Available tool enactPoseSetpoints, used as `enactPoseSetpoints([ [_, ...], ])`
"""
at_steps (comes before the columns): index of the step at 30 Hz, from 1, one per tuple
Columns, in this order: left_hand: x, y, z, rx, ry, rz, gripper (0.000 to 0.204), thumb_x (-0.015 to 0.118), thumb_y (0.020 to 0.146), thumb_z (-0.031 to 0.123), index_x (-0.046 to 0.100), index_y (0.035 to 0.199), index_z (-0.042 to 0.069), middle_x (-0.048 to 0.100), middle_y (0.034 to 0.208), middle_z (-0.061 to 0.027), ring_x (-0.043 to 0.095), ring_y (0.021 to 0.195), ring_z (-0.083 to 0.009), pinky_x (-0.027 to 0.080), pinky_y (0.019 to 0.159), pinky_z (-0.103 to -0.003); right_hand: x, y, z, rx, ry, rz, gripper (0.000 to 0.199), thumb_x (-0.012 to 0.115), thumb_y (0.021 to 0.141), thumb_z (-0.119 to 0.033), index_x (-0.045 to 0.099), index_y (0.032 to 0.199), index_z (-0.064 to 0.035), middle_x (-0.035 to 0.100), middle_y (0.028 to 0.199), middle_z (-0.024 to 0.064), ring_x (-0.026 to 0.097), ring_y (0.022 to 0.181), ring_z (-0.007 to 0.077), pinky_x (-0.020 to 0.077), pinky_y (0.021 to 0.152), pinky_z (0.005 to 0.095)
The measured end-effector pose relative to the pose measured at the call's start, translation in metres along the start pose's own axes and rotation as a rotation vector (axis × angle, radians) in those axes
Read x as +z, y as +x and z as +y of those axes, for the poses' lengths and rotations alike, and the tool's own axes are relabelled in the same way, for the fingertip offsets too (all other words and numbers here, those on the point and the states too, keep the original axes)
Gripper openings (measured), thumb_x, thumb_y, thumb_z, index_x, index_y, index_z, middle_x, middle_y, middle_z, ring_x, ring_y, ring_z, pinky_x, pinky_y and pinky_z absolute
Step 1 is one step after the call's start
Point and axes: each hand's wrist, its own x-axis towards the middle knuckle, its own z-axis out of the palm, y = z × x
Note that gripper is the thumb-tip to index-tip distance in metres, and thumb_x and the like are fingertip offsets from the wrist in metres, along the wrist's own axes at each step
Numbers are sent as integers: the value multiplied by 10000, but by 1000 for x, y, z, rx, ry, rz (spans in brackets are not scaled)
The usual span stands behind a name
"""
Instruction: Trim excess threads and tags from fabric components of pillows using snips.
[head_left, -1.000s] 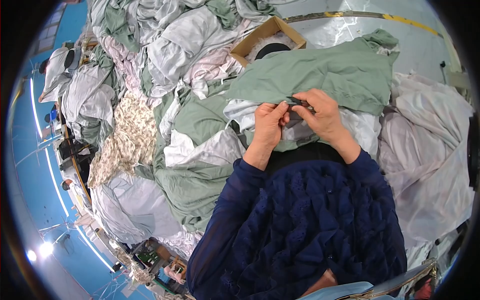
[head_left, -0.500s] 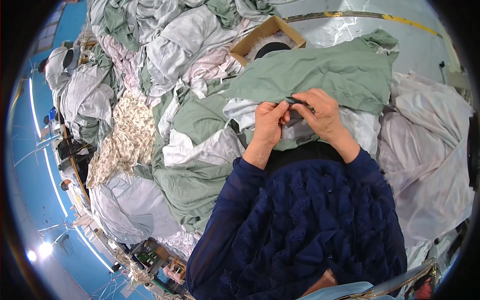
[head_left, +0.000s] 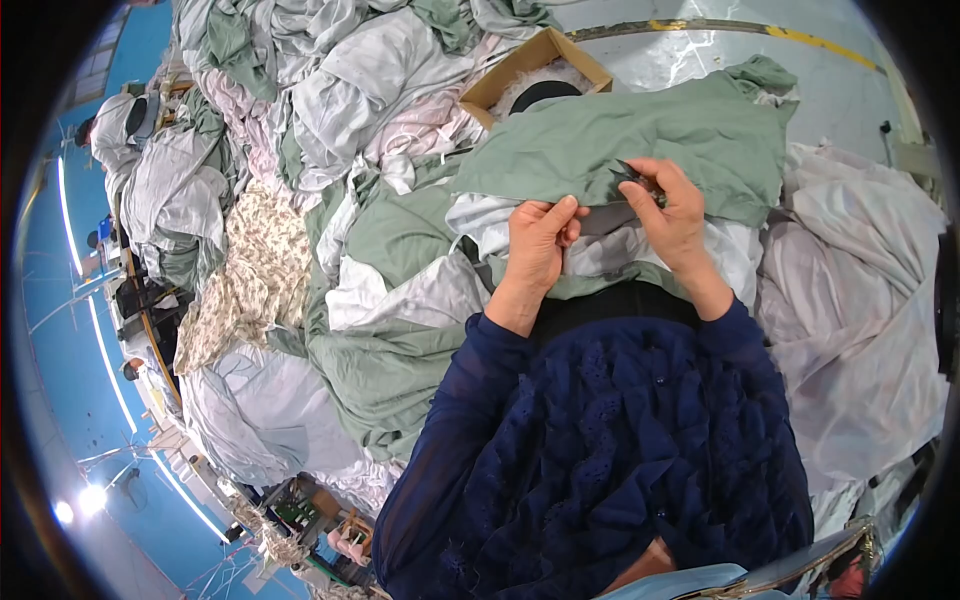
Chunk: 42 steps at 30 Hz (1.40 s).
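head view shows green cloth [head_left: 590, 140] pinched between left fingers [head_left: 562, 213].

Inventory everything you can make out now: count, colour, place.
Cloth: 1, sage green, spread at centre
Pointed hand tool: 1, dark, centre
Cardboard box: 1, brown, upper centre
Rounded object: 1, black, at the box
Fabric heap: uncountable, white, grey, green, pink, upper left
Printed fabric: one patch, beige with darker print, left
Draped fabric: count unclear, pale grey, right
Floor stripe: 1, yellow and black, upper right
Wall: 1, blue, far left
Ruffled top: 1, navy, lower centre
Left hand: 1, pinching the cloth's edge
Right hand: 1, holding the tool
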Motion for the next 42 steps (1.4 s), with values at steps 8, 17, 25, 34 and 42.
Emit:
enactPoseSetpoints([
  [8,1,-10,6,41,42,37,150,671,913,100,644,1002,-17,689,848,-86,544,575,-87,398,500,-207,-5,-7,11,-110,-391,-24,391,748,651,-5,673,1024,-98,550,766,49,568,662,215,462,588,319],
  [17,25,-5,35,1114,1412,259,169,728,771,77,666,928,65,641,922,-83,611,791,-250,460,612,-314,-17,6,9,-204,-355,47,329,696,614,41,681,918,-84,596,811,53,589,700,246,464,596,325],
  [25,10,23,54,623,1130,-138,54,680,858,95,667,871,44,621,770,-14,545,690,-114,410,647,-233,-46,24,-1,143,-52,-135,90,683,864,-56,611,860,-1,483,632,15,412,588,75,354,540,255],
  [34,22,22,64,116,672,-251,182,601,936,144,643,812,17,507,712,90,387,647,-20,307,592,-209,-47,27,10,180,-76,-116,140,687,887,-110,603,839,-9,429,629,-28,370,604,58,324,541,240],
  [42,14,27,60,50,540,-245,166,596,937,149,653,828,38,510,718,107,404,662,-5,321,589,-201,-47,26,14,208,-38,-121,134,695,877,-103,608,840,-8,436,629,-27,377,613,53,330,548,236],
])
